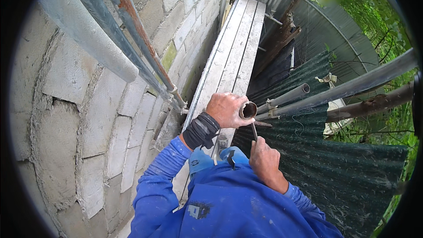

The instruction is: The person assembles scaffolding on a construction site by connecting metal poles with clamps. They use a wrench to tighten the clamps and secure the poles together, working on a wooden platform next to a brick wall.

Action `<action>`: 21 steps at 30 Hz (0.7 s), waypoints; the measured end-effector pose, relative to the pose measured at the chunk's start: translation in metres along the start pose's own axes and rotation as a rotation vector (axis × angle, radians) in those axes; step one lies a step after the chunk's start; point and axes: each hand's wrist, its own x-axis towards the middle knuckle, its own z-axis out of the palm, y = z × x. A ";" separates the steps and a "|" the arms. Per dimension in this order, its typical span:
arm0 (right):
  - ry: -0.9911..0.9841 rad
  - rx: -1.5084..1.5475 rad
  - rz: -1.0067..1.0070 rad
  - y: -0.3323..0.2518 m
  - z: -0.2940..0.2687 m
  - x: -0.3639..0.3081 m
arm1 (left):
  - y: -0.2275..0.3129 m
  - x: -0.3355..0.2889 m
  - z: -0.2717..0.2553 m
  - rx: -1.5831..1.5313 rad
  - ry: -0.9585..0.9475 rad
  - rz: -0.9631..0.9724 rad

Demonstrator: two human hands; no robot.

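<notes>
My left hand, with a dark wrap round its wrist, is closed round the upper end of a metal pipe. The pipe's open, rusty mouth faces up toward me; its lower length is hidden. In my right hand, a slim grey metal bar is gripped in a closed fist. The bar's tip points up beside the pipe's rim, close to my left fingers. Whether the tip touches the pipe or a fitting below it, I cannot tell.
I stand on a narrow plank walkway. A block wall rises on the left, with scaffold poles before it. On the right are a long grey tube, a shorter open tube and dark corrugated sheeting.
</notes>
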 end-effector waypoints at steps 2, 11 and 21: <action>0.013 0.044 0.006 -0.010 -0.001 -0.001 | -0.004 -0.003 -0.009 0.006 -0.047 0.007; -0.848 0.970 0.474 -0.015 -0.025 0.021 | -0.002 -0.030 -0.025 -0.061 -0.104 0.111; -0.148 0.960 0.352 -0.041 0.099 -0.003 | -0.013 -0.041 -0.021 -0.139 -0.094 0.106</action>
